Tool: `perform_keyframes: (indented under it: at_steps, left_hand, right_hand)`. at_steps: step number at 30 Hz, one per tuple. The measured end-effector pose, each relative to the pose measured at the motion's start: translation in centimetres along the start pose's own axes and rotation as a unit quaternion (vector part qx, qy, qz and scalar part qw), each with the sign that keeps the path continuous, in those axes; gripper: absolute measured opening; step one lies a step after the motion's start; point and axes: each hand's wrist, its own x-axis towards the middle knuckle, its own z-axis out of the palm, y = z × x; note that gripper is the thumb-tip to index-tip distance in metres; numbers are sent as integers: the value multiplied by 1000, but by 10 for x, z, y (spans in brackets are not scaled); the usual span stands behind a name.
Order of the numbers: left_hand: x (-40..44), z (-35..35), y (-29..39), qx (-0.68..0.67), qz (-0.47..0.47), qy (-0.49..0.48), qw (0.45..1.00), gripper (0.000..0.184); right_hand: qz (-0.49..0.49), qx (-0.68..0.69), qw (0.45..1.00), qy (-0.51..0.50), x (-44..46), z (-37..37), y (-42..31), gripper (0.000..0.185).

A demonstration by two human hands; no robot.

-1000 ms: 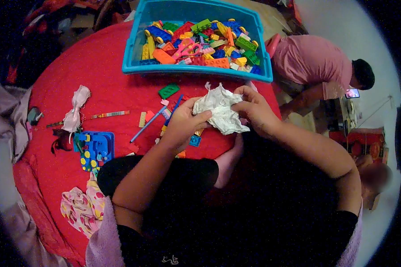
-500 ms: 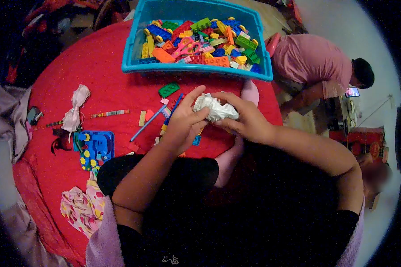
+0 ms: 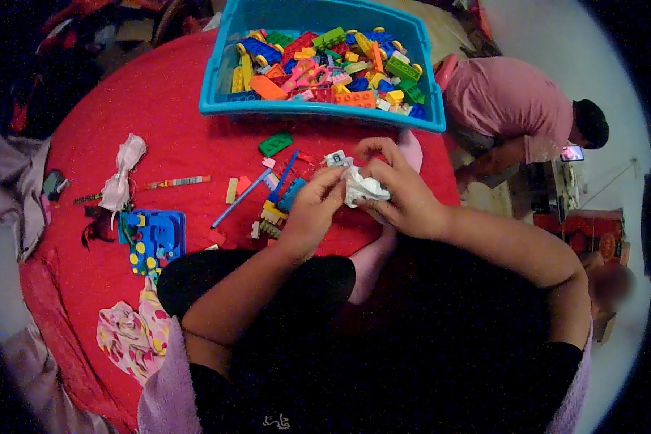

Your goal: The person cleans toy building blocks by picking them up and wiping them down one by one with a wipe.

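A crumpled white wad (image 3: 365,188), paper or tissue by its look, is between my hands above the red cloth. My right hand (image 3: 406,192) is closed around its right side, with the index finger bent over the top. At its upper left edge my left hand (image 3: 315,210) pinches it with thumb and fingertips. Just behind the wad lies a small white piece with a dark mark (image 3: 335,158). Left of my left hand are a blue pencil-like stick (image 3: 240,199) and several toy bricks, among them a green brick (image 3: 275,144).
A blue bin (image 3: 318,108) full of colourful bricks and pink scissors (image 3: 307,74) stands at the back. On the left of the red cloth (image 3: 173,137) lie a pink bow (image 3: 126,166), a blue toy (image 3: 155,242) and patterned fabric (image 3: 130,336). A person in pink (image 3: 513,101) bends over at right.
My left hand has turned and drawn down from a spread grip to a pinch on the wad's edge. The wad has shifted slightly right and down, uncovering the marked white piece.
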Motion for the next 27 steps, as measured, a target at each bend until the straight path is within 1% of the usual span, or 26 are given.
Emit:
perform_keyframes:
  at_steps: [1, 2, 3, 4, 6, 7, 8, 9, 10, 11, 12, 13, 14, 15, 16, 17, 18, 19, 20, 21, 23, 24, 25, 26, 27]
  left_hand:
    - [-3, 4, -1, -72, -20, -34, 997, 31]
    - [-6, 8, -1, -144, -40, -68, 987, 31]
    - [-11, 15, 8, -198, -90, -48, 975, 31]
    - [-10, 13, 6, -198, -90, -49, 975, 31]
    - [-6, 5, -5, -185, -102, -72, 975, 33]
    - [3, -4, -13, -184, -102, -72, 975, 33]
    - [18, -18, -22, -36, -23, -76, 996, 33]
    - [30, -31, -23, 114, 57, -77, 989, 33]
    - [38, -44, -16, 353, 174, 22, 919, 34]
    - [45, -58, -9, 561, 277, 120, 771, 34]
    - [53, -69, -9, 562, 277, 122, 770, 34]
    - [62, -80, -18, 629, 260, 163, 714, 35]
    - [69, -92, -27, 690, 241, 203, 652, 35]
    - [74, -106, -36, 690, 241, 203, 651, 35]
    - [78, -117, -42, 681, 211, 182, 677, 36]
    - [82, -125, -51, 671, 180, 159, 701, 36]
    - [82, -121, -47, 671, 181, 158, 702, 36]
    - [80, -118, -43, 660, 170, 164, 713, 35]
    - [77, -116, -38, 649, 158, 171, 724, 33]
    - [75, -111, -31, 650, 158, 171, 723, 33]
    - [69, -93, -16, 523, 172, 156, 820, 34]
    - [61, -76, -5, 524, 172, 155, 820, 34]
    - [49, -56, 8, 322, 73, 106, 938, 35]
    - [39, -42, 19, 98, -32, 51, 993, 36]
    - [33, -36, 27, 98, -34, 49, 993, 36]
  right_hand:
    - [0, 0, 1000, 0, 1, -1, -1, 32]
    - [-26, -10, 999, -21, 2, -2, -2, 29]
    - [-38, -16, 999, -31, 1, -2, -2, 28]
    - [-51, -21, 998, -41, 0, -2, -2, 27]
    - [23, 71, 987, -143, -7, -2, 0, 28]
    - [23, 71, 987, -143, -7, -3, 1, 28]
    - [42, 90, 989, -109, -7, -3, 2, 28]
    - [60, 109, 989, -76, -6, -3, 2, 29]
    - [59, 110, 989, -76, -5, -3, 3, 29]
    - [56, 114, 989, -72, -5, -3, 4, 28]
    - [52, 120, 989, -68, -4, -3, 4, 27]
    - [50, 120, 989, -68, -4, -3, 3, 27]
    - [43, 118, 988, -90, -4, -2, 3, 25]
    - [37, 115, 986, -111, -4, -3, 2, 23]
    - [38, 114, 987, -111, -5, -3, 2, 23]
    - [58, 127, 983, -116, -7, -3, 3, 21]
    - [79, 139, 980, -120, -9, -3, 5, 19]
    - [80, 139, 980, -119, -10, -3, 7, 19]
    - [99, 111, 982, -115, -12, -3, 9, 17]
    - [116, 82, 984, -110, -12, -3, 11, 15]
    - [122, 84, 984, -98, -10, -6, 10, 12]
    - [132, 86, 984, -88, -10, -7, 9, 11]
    - [133, 87, 983, -86, -9, -8, 10, 11]
    - [171, 95, 979, -61, -7, -10, 13, 10]
    - [209, 102, 972, -38, -5, -12, 15, 10]
